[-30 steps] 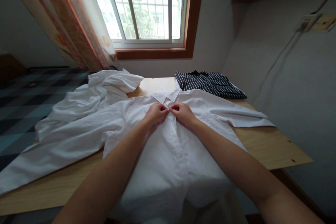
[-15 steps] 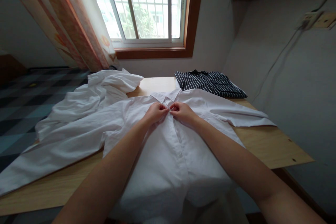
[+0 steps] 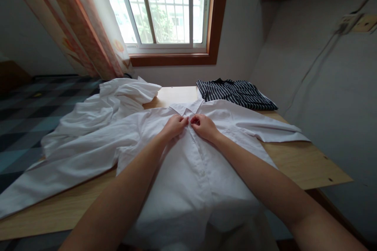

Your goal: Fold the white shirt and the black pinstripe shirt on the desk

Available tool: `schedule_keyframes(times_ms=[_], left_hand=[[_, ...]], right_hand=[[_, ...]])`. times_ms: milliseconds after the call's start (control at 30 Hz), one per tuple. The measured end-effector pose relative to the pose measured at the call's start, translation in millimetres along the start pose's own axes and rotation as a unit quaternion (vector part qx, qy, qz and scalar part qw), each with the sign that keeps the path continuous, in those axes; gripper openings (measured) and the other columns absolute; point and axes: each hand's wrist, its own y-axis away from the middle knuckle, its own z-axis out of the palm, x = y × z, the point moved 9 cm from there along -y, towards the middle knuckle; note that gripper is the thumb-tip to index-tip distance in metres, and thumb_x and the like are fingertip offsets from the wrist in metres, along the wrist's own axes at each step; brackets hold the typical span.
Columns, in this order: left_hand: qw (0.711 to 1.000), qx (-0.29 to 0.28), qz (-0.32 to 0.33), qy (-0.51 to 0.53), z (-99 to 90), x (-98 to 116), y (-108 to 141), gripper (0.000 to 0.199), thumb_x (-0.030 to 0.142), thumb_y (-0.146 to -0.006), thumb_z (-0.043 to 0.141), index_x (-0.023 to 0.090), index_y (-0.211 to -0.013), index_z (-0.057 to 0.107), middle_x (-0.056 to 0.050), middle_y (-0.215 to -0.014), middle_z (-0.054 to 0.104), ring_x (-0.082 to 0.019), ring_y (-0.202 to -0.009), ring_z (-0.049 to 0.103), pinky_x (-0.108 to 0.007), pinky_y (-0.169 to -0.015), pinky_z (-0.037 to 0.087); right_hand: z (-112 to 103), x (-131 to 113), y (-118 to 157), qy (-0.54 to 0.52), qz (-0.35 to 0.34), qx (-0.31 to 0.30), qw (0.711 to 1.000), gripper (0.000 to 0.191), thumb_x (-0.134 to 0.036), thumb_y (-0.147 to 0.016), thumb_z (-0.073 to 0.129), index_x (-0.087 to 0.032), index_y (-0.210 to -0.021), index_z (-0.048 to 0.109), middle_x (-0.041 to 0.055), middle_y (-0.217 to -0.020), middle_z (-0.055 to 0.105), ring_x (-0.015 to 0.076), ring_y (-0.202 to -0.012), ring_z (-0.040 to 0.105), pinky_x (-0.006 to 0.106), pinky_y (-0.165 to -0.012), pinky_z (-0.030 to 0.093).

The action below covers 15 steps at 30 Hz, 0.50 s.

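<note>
A white button-up shirt [image 3: 173, 188] lies spread front side up, its collar at the far end and its sleeves stretched out to both sides. Just below the collar, my left hand [image 3: 176, 125] pinches the front placket from the left. Opposite it, my right hand [image 3: 204, 126] is closed at the same placket, thumb and fingertips together. Only a narrow gap parts the fingertips of the two hands. Whatever button or buttonhole lies under the fingers is too small to make out. Further down the placket, small buttons show faintly.
Beneath the shirt is a light wooden board [image 3: 321, 166]. Rumpled white cloth [image 3: 100, 106] lies at the left, beside a dark checked bedspread [image 3: 17, 121]. A folded black-and-white striped garment [image 3: 232, 93] rests at the back right. Behind stand a window [image 3: 165, 11] and a curtain [image 3: 79, 19].
My fingertips have drawn slightly apart at the placket, with the right hand shifting a little. The shirt lies almost as before.
</note>
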Motion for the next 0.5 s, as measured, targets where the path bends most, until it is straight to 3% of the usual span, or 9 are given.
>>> schedule_keyframes(times_ms=[100,333,500], left_hand=[[1.0,0.012,0.007,-0.024,-1.2,2.9,0.2,0.045,0.037,-0.084,0.049,0.019,-0.043,0.042,0.003,-0.043,0.036,-0.011,-0.05,0.039,-0.026,-0.051,0.023],[0.999,0.017,-0.031,-0.034,-2.8,1.7,3.7,0.027,0.024,-0.076,0.055,0.017,-0.05,0.06,0.003,-0.043,0.045,-0.013,-0.053,0.047,-0.024,-0.053,0.029],[0.998,0.019,-0.039,-0.042,-3.1,0.4,2.9,0.025,0.021,-0.074,0.054,0.017,-0.05,0.06,0.001,-0.046,0.05,-0.014,-0.054,0.049,-0.024,-0.056,0.032]], right_hand=[[-0.4,-1.4,0.8,0.004,-0.001,0.003,1.0,0.01,-0.013,-0.08,0.061,-0.019,-0.083,0.068,0.0022,-0.086,0.07,0.0161,-0.081,0.061,0.026,-0.076,0.045],[1.5,1.4,0.9,0.03,0.011,-0.002,0.999,0.01,-0.015,-0.08,0.06,-0.018,-0.084,0.068,0.0031,-0.085,0.069,0.0163,-0.081,0.06,0.026,-0.074,0.044],[0.1,-0.9,2.0,0.042,0.007,-0.001,0.999,0.011,-0.013,-0.079,0.06,-0.018,-0.084,0.068,0.003,-0.086,0.068,0.0162,-0.083,0.06,0.025,-0.075,0.044]])
